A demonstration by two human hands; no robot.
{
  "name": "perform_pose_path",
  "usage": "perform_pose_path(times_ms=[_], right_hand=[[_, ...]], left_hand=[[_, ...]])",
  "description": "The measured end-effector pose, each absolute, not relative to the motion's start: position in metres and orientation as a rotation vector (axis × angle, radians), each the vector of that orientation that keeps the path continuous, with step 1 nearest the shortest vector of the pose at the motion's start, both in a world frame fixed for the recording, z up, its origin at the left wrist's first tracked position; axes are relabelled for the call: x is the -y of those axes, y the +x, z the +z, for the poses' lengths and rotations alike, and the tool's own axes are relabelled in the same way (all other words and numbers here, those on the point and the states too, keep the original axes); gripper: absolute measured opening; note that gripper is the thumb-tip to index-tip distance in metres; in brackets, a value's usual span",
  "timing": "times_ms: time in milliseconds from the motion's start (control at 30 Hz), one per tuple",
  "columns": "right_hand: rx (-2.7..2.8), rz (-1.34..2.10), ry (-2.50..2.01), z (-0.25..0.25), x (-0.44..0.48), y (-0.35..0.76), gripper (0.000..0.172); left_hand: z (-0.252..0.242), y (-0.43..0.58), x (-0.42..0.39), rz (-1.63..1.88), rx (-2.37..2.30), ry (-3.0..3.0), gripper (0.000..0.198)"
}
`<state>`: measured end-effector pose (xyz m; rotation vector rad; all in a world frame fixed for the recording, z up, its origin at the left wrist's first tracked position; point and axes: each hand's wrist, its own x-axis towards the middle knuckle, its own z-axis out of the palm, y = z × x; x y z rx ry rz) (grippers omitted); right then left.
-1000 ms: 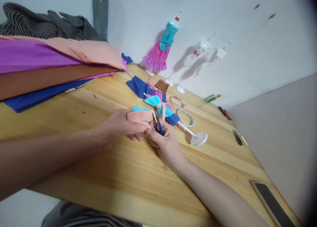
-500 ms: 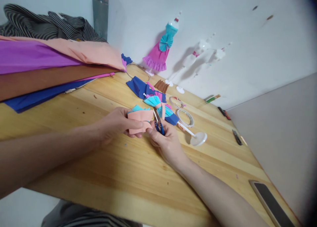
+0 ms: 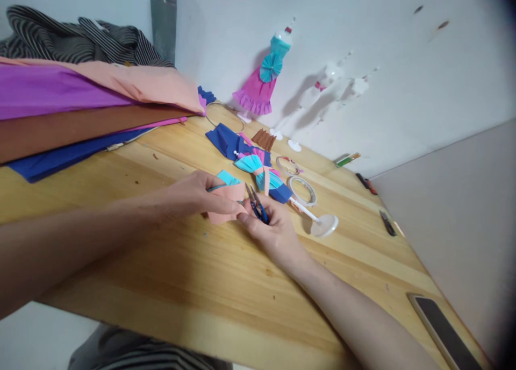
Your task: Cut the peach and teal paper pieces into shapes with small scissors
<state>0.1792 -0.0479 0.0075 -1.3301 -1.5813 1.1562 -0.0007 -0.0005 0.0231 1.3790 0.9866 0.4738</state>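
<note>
My left hand (image 3: 201, 195) is closed on a peach piece of crepe-like paper (image 3: 226, 216), folded or layered, with a turquoise piece (image 3: 228, 177) behind it. My right hand (image 3: 268, 219) holds small blue-handled scissors (image 3: 258, 206), their blades slightly apart and pointing up and away. The right thumb and a finger also touch the lower right corner of the peach paper. Just beyond the hands lies a small mannequin (image 3: 310, 215) on its side, its white stand towards the right. A turquoise pleated piece (image 3: 250, 164) and a peach strip (image 3: 266, 179) are around it.
Coloured sheets (image 3: 100, 93) are piled at the left. Two rolls of tape (image 3: 302, 191) lie past the mannequin. Dressed (image 3: 262, 90) and bare mannequins (image 3: 310, 95) stand against the wall. A cutter knife (image 3: 387, 223) and a phone (image 3: 447, 329) lie at the right.
The scissors have come away from the paper's edge. The peach paper has turned in my fingers, and its lower part now hangs differently. More of the turquoise piece's flat surface shows.
</note>
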Motion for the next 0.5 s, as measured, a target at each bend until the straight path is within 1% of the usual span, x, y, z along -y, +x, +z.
perform_pose_path(times_ms=[167, 333, 500], right_hand=[[1.562, 1.123, -1.321, 0.005, 0.048, 0.179, 0.022], [1.458, 1.128, -1.295, -0.002, 0.048, 0.18, 0.023], [1.423, 1.153, -1.291, -0.003, 0.048, 0.18, 0.026]], left_hand=[[0.017, 0.001, 0.0, 0.447, -0.967, 1.348, 0.022], [0.008, 0.004, 0.002, 0.577, -0.938, 1.169, 0.027], [0.013, 0.0, 0.002, 0.624, -0.891, 1.115, 0.018]])
